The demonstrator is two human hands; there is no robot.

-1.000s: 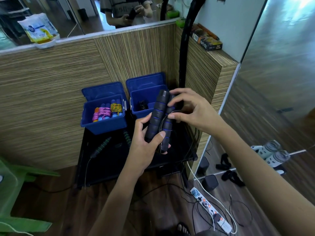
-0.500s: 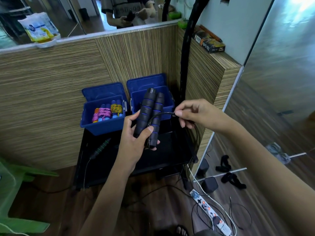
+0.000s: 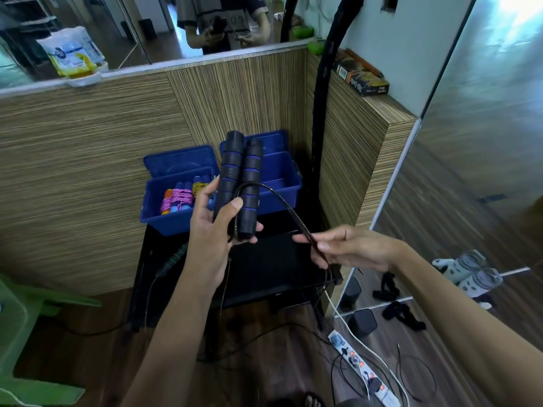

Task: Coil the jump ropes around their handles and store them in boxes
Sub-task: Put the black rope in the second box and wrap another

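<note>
— What's down there?
— A power strip (image 3: 363,366) on the floor at five o'clock, then a black table (image 3: 273,268), two blue boxes (image 3: 276,177) at twelve.
— And the hands?
— Left hand (image 3: 211,230) clasps both handles (image 3: 239,186) upright; right hand (image 3: 346,248) pinches the rope (image 3: 289,211) at three o'clock.

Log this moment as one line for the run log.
left hand: grips both handles | right hand: pinches rope | stage: coiling, unboxed

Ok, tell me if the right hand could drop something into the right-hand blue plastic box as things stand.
Probably yes: the right-hand blue plastic box is open on top, but the right hand pinches the black rope, and the black foam handles partly block it.
</note>
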